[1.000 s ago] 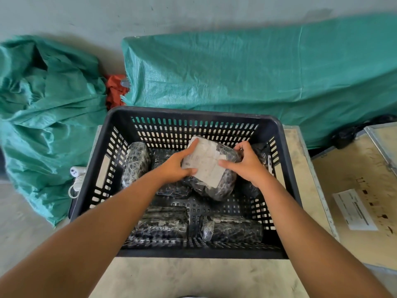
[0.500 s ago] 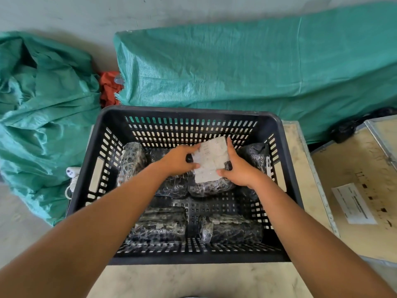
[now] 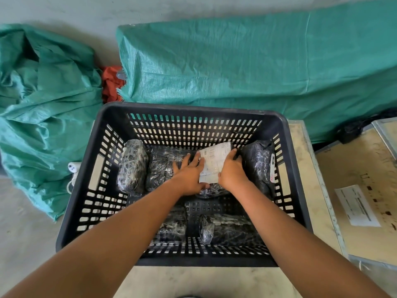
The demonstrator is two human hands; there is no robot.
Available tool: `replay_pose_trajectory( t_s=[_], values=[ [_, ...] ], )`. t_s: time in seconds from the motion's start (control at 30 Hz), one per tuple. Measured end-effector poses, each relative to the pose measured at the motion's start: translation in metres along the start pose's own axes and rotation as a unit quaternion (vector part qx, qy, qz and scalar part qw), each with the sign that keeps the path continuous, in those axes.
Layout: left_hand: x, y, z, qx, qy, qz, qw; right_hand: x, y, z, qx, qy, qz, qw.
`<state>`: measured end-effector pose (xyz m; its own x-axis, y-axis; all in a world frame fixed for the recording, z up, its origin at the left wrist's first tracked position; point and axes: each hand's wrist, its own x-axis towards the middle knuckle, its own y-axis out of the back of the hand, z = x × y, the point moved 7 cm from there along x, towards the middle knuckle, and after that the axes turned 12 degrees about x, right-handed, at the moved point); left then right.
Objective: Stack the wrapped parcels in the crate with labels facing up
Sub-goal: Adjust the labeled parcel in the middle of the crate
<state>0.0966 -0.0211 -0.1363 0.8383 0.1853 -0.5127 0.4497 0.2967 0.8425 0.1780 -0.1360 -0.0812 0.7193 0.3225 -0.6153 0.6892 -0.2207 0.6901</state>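
A black slotted crate (image 3: 189, 109) stands on a pale board. In its back row lies a black wrapped parcel with its white label (image 3: 214, 160) facing up. My right hand (image 3: 232, 171) grips that labelled parcel's right side. My left hand (image 3: 189, 175) lies flat with fingers spread, mostly on the neighbouring parcel (image 3: 163, 166), its thumb touching the labelled parcel's front. More wrapped parcels lie at back left (image 3: 133, 166) and back right (image 3: 257, 162). Two rest in the front row (image 3: 229, 231), one partly hidden by my left forearm.
Green woven tarps (image 3: 247, 67) cover bulky shapes behind the crate and to the left (image 3: 43, 104). A wooden panel with a paper sheet (image 3: 356, 205) lies on the right. A white plug and cord (image 3: 74, 167) sits left of the crate.
The labelled parcel has gone down from a tilted hold above the crate into the back row. My left hand has flattened and spread its fingers.
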Motion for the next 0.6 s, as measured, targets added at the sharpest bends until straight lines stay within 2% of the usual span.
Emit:
replay_pose_trajectory(
  t_s=[0.27, 0.37, 0.47, 0.6],
  values=[
    [0.000, -0.011, 0.004, 0.031, -0.005, 0.007, 0.999, 0.007, -0.002, 0.002, -0.102, 0.071, 0.035, 0.992],
    [-0.001, -0.013, 0.004, 0.038, -0.003, 0.009, 0.999, 0.009, -0.003, -0.009, -0.148, 0.140, 0.060, 0.977],
    [0.001, -0.011, 0.006, 0.039, -0.005, 0.016, 0.999, 0.017, -0.015, -0.009, -0.170, 0.121, 0.006, 0.978],
    [0.001, -0.012, 0.013, 0.055, -0.017, -0.006, 0.998, 0.023, -0.032, 0.010, -0.113, 0.091, -0.076, 0.986]
  ],
)
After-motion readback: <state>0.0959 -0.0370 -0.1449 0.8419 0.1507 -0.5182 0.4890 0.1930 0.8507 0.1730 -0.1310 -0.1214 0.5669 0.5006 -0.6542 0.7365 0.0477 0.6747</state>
